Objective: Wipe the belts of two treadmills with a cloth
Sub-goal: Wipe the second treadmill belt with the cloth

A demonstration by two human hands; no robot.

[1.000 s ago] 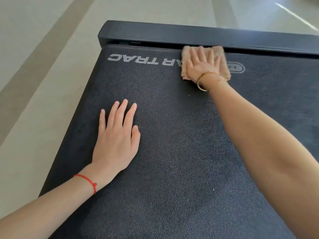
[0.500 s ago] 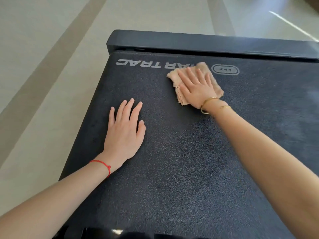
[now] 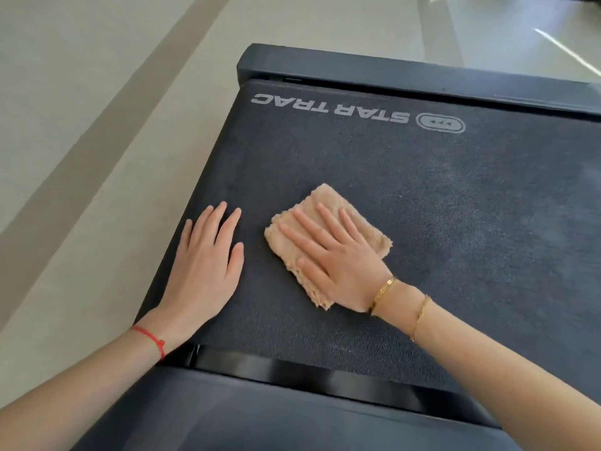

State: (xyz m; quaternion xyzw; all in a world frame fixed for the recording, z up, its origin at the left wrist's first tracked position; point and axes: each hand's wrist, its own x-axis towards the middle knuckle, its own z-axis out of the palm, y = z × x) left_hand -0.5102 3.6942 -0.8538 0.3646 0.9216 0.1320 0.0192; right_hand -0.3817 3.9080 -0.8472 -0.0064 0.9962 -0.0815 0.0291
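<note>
**Cloth pulled back to the near end of the belt**

The fingers (image 3: 328,222) of the right hand (image 3: 338,262) are laid out straight and a bit spread, pressed flat on the cloth (image 3: 325,203). Nothing is pinched or curled around; the cloth is just pinned under the palm. The left hand (image 3: 205,265) is planted flat too, fingers straight and close together, resting bare on the belt (image 3: 455,222) just beside the cloth, near the belt's left edge.

So what's changed: a second ago the cloth was being pushed up at the far end, right against the rear bar (image 3: 406,73) and over the logo (image 3: 331,109). Half a second ago it was just below the lettering. Now it's been dragged well back toward the near end, and the full STAR TRAC lettering is uncovered. The left hand hasn't really been shifted on the belt; the view has just been tilted, so the near cover (image 3: 292,415) is now in the shot.

Reading it as one long stroke down the middle-left lane being finished. The right side of the belt looks like it's yet to be done, and the second treadmill isn't seen at all, so the job is probably well short of half.

Bracelets (image 3: 383,289) are worn on the right wrist, a red string (image 3: 151,338) on the left.
</note>
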